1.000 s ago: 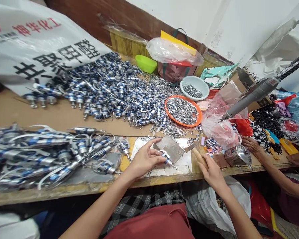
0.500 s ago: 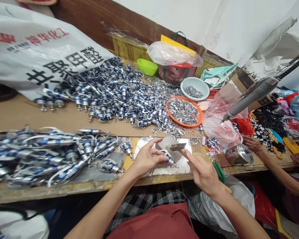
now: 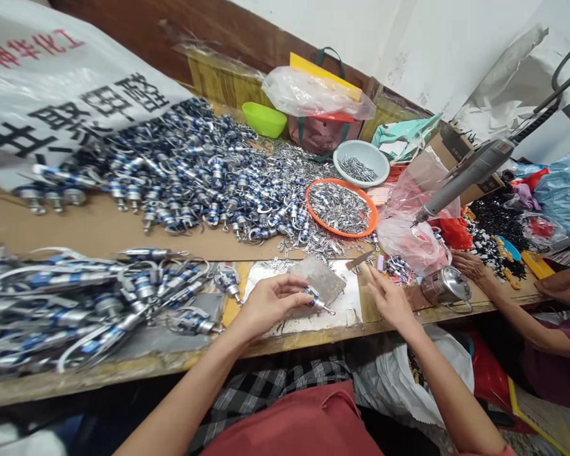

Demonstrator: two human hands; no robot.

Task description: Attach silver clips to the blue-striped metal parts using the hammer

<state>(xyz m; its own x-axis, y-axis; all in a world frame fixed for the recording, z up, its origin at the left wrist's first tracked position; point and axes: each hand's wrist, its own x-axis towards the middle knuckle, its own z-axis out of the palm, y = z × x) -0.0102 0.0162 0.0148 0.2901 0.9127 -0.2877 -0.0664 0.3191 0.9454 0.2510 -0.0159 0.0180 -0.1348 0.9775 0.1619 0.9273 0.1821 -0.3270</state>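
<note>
Two hands: left hand (image 3: pixel 266 304) pinching clip (image 3: pixel 316 300); right hand (image 3: pixel 389 301) apparently empty.

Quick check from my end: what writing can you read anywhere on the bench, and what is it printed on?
"神华化工" in red, top edge cut off, on the white sack.
Large black characters below it on the same sack: cropped and skewed, not surely readable.
Dark print on the cardboard box: too small to read.
No readable text on the part in the left hand or near the right hand.
</note>
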